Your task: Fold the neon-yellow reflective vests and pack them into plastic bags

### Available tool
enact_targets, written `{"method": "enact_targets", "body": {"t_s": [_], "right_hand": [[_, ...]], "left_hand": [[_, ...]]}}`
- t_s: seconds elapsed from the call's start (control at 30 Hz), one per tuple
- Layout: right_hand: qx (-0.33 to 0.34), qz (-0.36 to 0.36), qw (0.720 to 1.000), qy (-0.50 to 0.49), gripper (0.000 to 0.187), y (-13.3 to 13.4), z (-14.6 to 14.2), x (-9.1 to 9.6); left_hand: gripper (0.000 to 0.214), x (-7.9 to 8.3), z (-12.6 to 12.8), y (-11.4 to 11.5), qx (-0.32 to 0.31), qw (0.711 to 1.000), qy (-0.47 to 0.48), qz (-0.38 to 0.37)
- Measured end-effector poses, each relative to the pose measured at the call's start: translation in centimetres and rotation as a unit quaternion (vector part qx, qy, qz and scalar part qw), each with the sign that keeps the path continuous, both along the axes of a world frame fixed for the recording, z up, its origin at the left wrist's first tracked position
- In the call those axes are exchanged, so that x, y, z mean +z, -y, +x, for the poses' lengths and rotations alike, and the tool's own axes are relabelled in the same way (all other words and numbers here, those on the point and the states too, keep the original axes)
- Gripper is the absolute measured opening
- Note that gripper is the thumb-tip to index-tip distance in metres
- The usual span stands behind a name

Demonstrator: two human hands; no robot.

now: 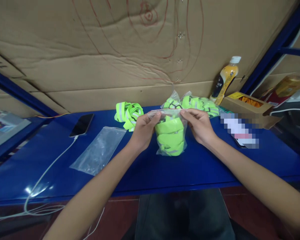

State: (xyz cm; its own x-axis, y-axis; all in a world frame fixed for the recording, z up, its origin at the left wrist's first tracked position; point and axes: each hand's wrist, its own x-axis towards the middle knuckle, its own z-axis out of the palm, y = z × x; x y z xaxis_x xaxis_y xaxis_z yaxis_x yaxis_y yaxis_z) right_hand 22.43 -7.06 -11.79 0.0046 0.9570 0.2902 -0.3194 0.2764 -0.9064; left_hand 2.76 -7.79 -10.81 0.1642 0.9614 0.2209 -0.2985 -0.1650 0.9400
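Between my two hands is a clear zip bag with a folded neon-yellow reflective strap inside. My left hand pinches the left corner of the bag's top edge. At the opposite corner, my right hand grips the same edge between thumb and fingers. Behind my left hand lies a loose bundle of neon reflective strap. A flat zip bag with nothing visible in it rests left of my left forearm. More bagged neon straps sit beyond my right hand.
A black phone on a white cable lies at the left of the blue table. To the right stand an orange drink bottle and an opened cardboard box. A cardboard wall closes off the back.
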Motion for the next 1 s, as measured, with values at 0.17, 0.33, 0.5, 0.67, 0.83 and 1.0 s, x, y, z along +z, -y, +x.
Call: {"method": "enact_targets", "body": {"t_s": [0.17,0.33,0.5,0.67,0.83,1.0], "right_hand": [[-0.035,-0.001,0.999,0.007,0.038,-0.6,0.4,-0.3],[-0.021,-0.034,0.999,-0.019,0.038,-0.8,0.5,-0.4],[0.004,-0.039,0.999,-0.026,0.041,-0.7,0.5,-0.3],[-0.006,-0.05,0.998,-0.023,0.042,-1.1,0.9,-0.8],[-0.011,-0.019,1.0,-0.009,0.031,-1.1,0.9,-0.6],[-0.038,-0.032,0.998,-0.048,0.026,-0.7,0.1,-0.5]], "left_hand": [[0.039,-0.3,-0.1,-0.1,0.087,0.996,-0.009,0.001],[0.032,-1.0,-0.6,-0.6,0.119,0.992,-0.017,0.024],[0.035,-1.5,-0.9,-1.0,0.174,0.974,-0.075,0.122],[0.035,-1.7,-1.3,-1.4,0.191,0.972,-0.059,0.121],[0.03,-1.7,-1.4,-1.5,0.223,0.962,-0.061,0.145],[0.029,-1.8,-1.3,-1.4,0.227,0.956,-0.069,0.174]]}}
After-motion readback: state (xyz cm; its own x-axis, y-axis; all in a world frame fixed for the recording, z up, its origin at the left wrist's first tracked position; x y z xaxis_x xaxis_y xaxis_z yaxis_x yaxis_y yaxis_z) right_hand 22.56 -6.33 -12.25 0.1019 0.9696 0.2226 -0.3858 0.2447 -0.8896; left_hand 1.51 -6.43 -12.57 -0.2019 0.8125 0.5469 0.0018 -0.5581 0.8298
